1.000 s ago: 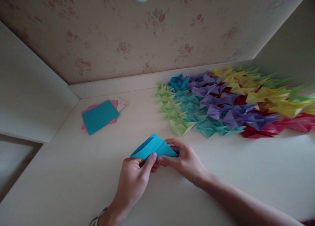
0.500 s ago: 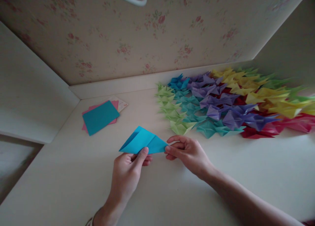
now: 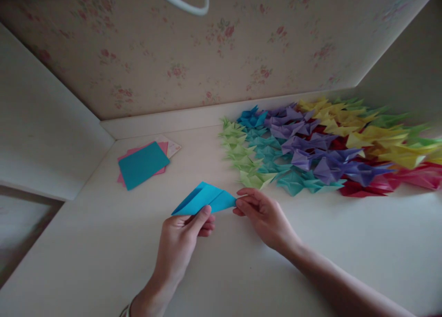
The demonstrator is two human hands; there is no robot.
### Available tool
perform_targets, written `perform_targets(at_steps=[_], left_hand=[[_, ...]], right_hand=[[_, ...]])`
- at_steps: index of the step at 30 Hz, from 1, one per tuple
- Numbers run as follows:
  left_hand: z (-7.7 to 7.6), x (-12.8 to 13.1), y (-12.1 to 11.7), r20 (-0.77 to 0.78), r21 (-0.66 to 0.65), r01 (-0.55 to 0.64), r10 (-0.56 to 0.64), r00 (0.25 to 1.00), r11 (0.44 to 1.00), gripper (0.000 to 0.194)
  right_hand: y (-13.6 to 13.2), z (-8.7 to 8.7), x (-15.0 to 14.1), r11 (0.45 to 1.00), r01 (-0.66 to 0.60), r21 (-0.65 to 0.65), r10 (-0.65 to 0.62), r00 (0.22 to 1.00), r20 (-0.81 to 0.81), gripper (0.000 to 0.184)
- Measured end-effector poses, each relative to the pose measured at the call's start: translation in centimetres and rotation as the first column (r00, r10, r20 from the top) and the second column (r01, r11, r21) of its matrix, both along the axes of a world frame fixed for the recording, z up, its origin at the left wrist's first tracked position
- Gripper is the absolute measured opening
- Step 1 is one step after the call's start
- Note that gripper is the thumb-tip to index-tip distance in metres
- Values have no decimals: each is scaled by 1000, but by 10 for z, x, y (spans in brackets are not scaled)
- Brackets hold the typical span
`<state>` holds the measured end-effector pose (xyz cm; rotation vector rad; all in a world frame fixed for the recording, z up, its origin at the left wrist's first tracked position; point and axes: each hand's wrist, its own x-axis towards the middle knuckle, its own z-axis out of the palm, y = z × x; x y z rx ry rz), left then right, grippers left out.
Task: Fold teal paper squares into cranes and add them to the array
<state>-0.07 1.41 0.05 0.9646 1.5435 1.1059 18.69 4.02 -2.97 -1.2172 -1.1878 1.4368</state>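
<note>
A bright blue sheet of origami paper, partly folded with an open pocket on its left side, is held between both hands just above the table. My left hand pinches its lower edge, thumb on top and the other fingers curled underneath. My right hand grips the pointed right corner between thumb and fingertips. The underside of the paper is hidden from view.
Rows of folded paper cranes in green, teal, purple, yellow and red cover the back right of the white table. At the back left lies a stack of paper squares, teal over pink. A white cable hangs above.
The blue paper has shifted left and a little up with my left hand. My right hand has slid from the paper's lower right side out to its right corner.
</note>
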Motion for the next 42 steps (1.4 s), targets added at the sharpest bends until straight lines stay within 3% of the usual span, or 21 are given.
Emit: perform_targets(at_steps=[4,7,10,12,15,18,21,25,30,32,37,40,42], left_hand=[[-1,-3,-1,-4,20,-137,137,991,990,29],[-4,-10,-3,-128,125,-85,101,987,989,25],[-6,-14,-3,-263,145,2,37,964,989,37],[-7,-13,-3,-278,131,4,33,960,991,40],[-6,-8,-5,-140,98,30,-16,990,995,46],[-5,-4,-8,59,88,56,-62,996,995,47],[-7,-2,-10,120,103,5,-17,993,995,42],[-10,-1,-7,135,91,-79,66,989,993,39],[-7,-1,-2,194,25,-37,31,980,999,57],[-5,0,-2,198,0,-34,33,980,999,49],[-5,1,-4,211,-4,5,-4,978,1000,26],[-4,2,-6,233,-17,10,-5,972,1000,25],[-4,2,-7,231,-14,-1,4,973,1000,33]], right_hand=[[-4,1,2,984,127,124,-139,985,100,22],[-13,4,5,937,150,315,-203,969,143,24],[-21,4,5,794,-31,607,-145,960,238,42],[-23,2,3,689,-190,699,-95,933,348,52],[-23,-2,0,636,-312,706,-105,871,479,53],[-21,-4,-1,616,-317,721,-167,842,513,42],[-19,-2,1,598,-317,736,-176,844,507,29],[-19,1,3,630,-346,695,-118,842,527,19],[-22,4,1,647,-328,689,-86,866,493,14],[-22,6,-1,674,-280,684,-68,898,435,13],[-18,10,-4,835,-132,534,-35,956,292,14],[-15,10,-4,923,-102,371,7,968,251,19],[-13,10,-4,951,-79,298,10,974,227,20]])
